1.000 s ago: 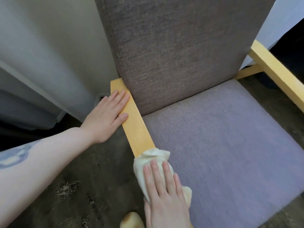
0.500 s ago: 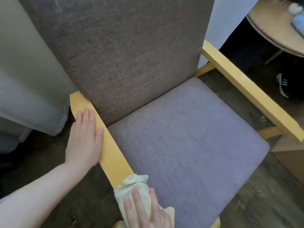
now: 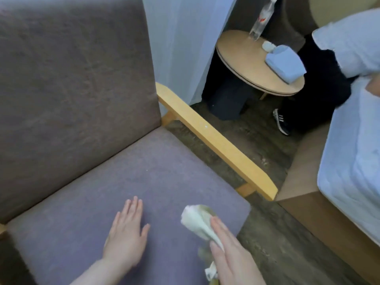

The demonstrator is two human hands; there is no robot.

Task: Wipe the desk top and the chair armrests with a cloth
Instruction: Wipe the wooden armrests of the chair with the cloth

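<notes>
A chair with a grey-purple seat cushion point(image 3: 127, 177) and tall backrest point(image 3: 72, 83) fills the left of the view. Its right wooden armrest point(image 3: 216, 140) runs yellow from the backrest toward the lower right. Only a sliver of the left armrest point(image 3: 2, 228) shows at the left edge. My left hand point(image 3: 127, 235) hovers flat over the front of the seat, fingers spread, holding nothing. My right hand point(image 3: 232, 256) holds a pale crumpled cloth point(image 3: 197, 222) over the seat's front right corner, apart from the armrest.
A round wooden table point(image 3: 246, 64) stands behind the chair with a clear bottle point(image 3: 261, 19) and a blue tissue pack point(image 3: 284, 63). A bed with white bedding point(image 3: 353, 165) and brown frame is on the right. A person's dark trousers and shoe point(image 3: 280, 121) are beyond it. A curtain point(image 3: 185, 42) hangs behind.
Both hands left the left armrest and moved right over the seat. The cloth came along in my right hand. The view swung right, bringing the right armrest, table and bed into sight.
</notes>
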